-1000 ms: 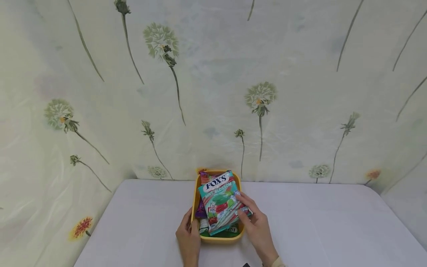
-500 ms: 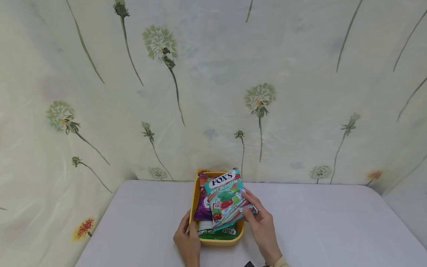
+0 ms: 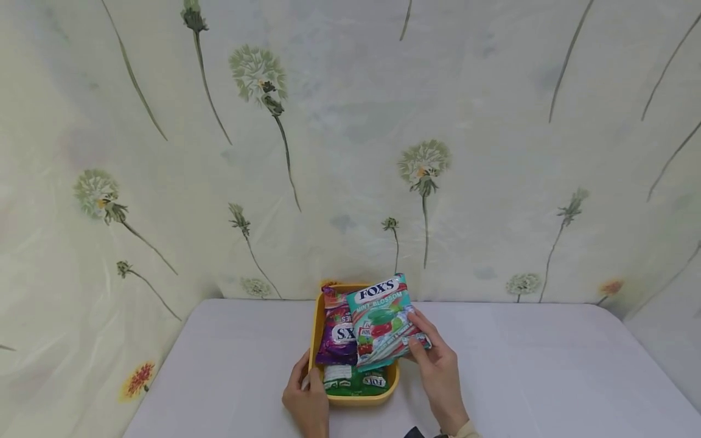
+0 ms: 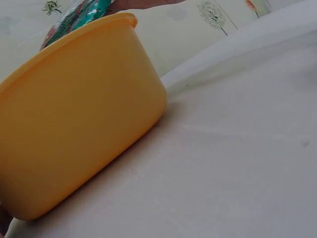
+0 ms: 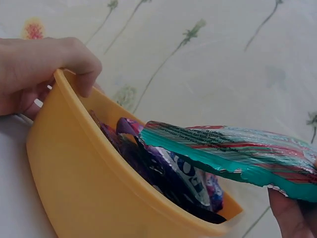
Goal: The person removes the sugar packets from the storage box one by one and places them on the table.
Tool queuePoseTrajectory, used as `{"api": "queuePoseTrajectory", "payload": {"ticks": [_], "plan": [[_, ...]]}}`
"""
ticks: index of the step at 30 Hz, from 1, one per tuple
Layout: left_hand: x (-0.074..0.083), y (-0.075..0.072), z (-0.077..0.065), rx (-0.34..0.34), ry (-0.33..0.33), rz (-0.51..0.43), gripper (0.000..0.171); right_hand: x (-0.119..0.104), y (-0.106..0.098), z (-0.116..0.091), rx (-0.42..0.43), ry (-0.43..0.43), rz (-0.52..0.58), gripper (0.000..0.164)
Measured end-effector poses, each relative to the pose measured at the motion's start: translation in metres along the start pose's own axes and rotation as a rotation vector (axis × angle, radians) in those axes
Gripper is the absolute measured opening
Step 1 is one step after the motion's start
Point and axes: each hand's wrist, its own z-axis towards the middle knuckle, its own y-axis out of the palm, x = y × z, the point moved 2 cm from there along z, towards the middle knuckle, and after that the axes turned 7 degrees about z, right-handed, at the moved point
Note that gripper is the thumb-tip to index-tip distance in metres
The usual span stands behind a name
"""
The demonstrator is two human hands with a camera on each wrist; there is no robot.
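Note:
In the head view my left hand grips the left wall of a yellow plastic tub, thumb over the rim. My right hand pinches the right edge of a teal Fox's Mint Blossom candy bag and holds it over the tub. A purple Fox's candy bag and a green Fox's bag lie inside. The right wrist view shows the teal bag tilted above the rim, with the purple bag below it. The tub's outer wall fills much of the left wrist view.
The tub stands on a table with a white cloth, near its back edge. Behind rises a pale curtain printed with dandelions. A dark object shows by the right wrist at the bottom edge.
My right hand has moved right with the teal candy bag, and more of the purple and green bags shows. The left hand has stayed at the tub's left wall.

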Motion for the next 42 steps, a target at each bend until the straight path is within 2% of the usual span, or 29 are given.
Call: {"api": "queuePoseTrajectory", "payload": {"ticks": [15,23,35,42], "plan": [[0.0,0.002,0.004,-0.071,0.032,0.003,0.034,-0.003,-0.008,0.004,0.02,0.003,-0.016,0.041],[-0.002,0.002,0.005,-0.091,0.027,-0.001,0.034,-0.001,-0.011,0.005,0.05,0.036,-0.046,0.04],[-0.003,0.0,0.005,-0.106,0.014,-0.011,0.035,0.002,-0.015,0.005,0.078,0.022,-0.051,0.04],[-0.002,0.0,0.004,-0.107,0.009,0.014,0.036,0.001,-0.02,0.005,0.099,0.032,-0.051,0.04]]}}
